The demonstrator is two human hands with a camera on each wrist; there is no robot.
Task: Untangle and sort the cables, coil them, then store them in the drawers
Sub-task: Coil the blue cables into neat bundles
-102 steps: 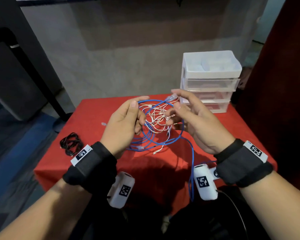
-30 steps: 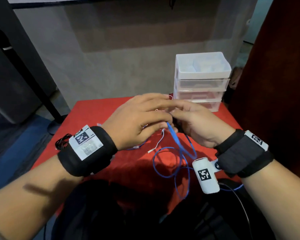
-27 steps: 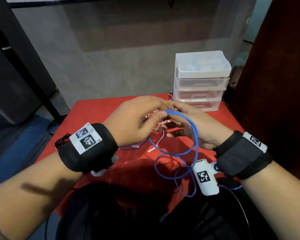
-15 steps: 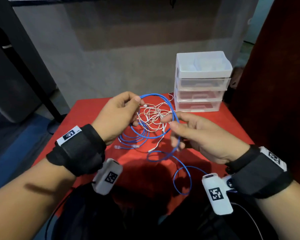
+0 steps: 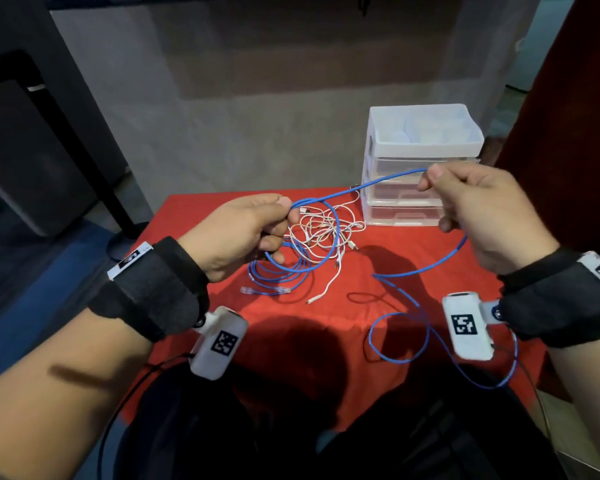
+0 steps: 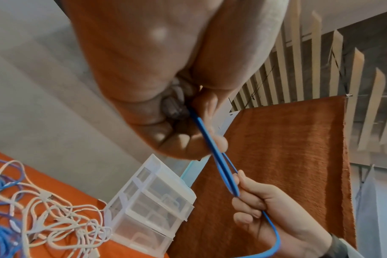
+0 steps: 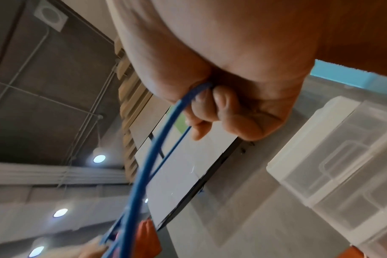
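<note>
Now the left hand (image 5: 238,233) and right hand (image 5: 482,216), each pinching the blue cable (image 5: 357,190), are drawing apart above the worktop (image 5: 194,216), stretching it clear of the white tangle (image 5: 326,230) for coiling.

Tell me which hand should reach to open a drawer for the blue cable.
Probably the right hand: it is beside the drawer unit, while the left hand pinches the blue cable over the white cable tangle, farther away. Coiling is not yet done.

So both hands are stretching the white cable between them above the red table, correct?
Not quite: the cable stretched between the left hand and right hand is the blue cable, as the head view shows. The white cable lies on the red table.
</note>
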